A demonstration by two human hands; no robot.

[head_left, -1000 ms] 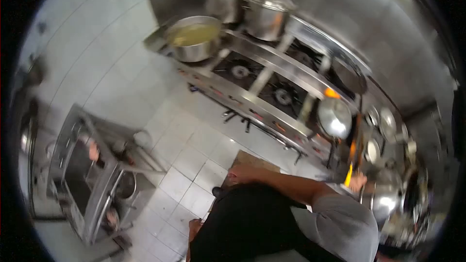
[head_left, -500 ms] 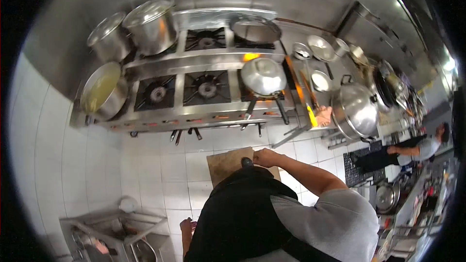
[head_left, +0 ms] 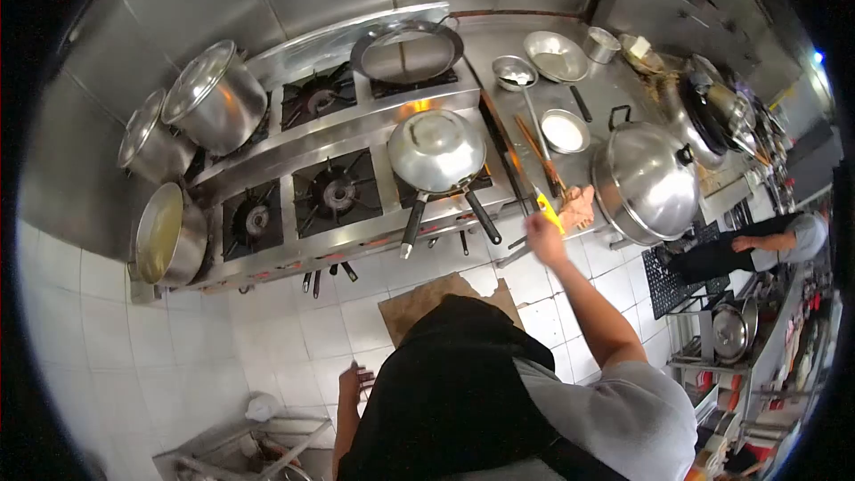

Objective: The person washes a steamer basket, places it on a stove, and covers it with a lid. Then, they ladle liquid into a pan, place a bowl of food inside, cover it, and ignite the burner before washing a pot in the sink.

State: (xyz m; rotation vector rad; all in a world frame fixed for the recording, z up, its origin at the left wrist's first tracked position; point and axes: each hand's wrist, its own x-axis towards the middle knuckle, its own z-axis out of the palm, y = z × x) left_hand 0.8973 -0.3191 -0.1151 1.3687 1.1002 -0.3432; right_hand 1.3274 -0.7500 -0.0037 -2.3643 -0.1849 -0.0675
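Note:
My right hand [head_left: 544, 237] is at the counter's front edge, right beside the yellow handle [head_left: 549, 212] of a utensil. Its fingers are blurred, so their grip on the handle is unclear. A pale pinkish piece of food [head_left: 577, 207] lies just right of the handle. Low on the left, my left hand [head_left: 354, 385] hangs beside the black apron [head_left: 454, 374], fingers apart, holding nothing visible. On the front right burner sits a wok [head_left: 436, 150] under a domed metal cover, with two dark handles pointing toward me.
Large pots [head_left: 216, 98] and an open pot of yellowish liquid [head_left: 162, 236] stand left on the stove. An empty pan [head_left: 407, 55] is at the back. Right of the stove are a bowl of white contents [head_left: 565, 131] and a big lidded pot [head_left: 647, 183]. Another person [head_left: 757, 245] stands far right.
My right hand has moved from near the apron up and right to the yellow handle. My left hand has risen slightly and shows more. The view has shifted and turned.

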